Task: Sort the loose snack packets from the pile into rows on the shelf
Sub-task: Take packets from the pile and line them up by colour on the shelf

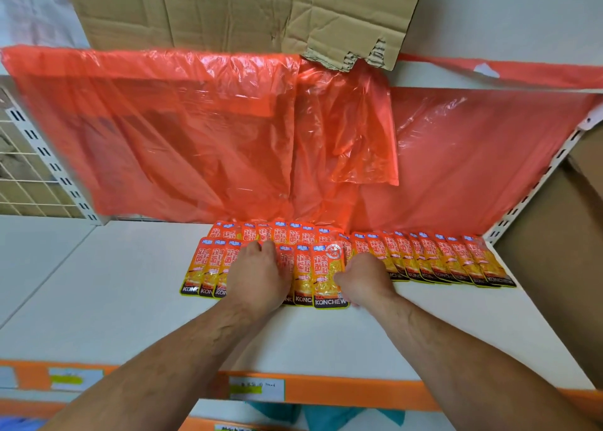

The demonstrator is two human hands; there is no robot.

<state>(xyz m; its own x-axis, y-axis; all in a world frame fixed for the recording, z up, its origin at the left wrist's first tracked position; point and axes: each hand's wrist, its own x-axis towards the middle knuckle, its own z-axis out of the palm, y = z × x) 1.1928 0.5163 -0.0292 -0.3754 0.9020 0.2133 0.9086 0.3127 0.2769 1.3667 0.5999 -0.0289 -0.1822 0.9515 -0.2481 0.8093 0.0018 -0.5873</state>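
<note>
Left hand (261,272) lies flat across the front-row snack packets (326,269).

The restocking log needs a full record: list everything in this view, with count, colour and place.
snack packets: over twenty, orange and yellow, overlapping rows at the back of the shelf
shelf: one, white with an orange front strip, under the packets
plastic sheeting: several layers, translucent orange, hanging behind the shelf
cardboard: flattened sheets, brown, above the sheeting
price labels: a few, white and green, on the front strip
wire mesh: one panel, white, far left
cardboard box: one, brown, right of the shelf
left hand: flat on the front row
right hand: pinches a front packet's right edge
</note>
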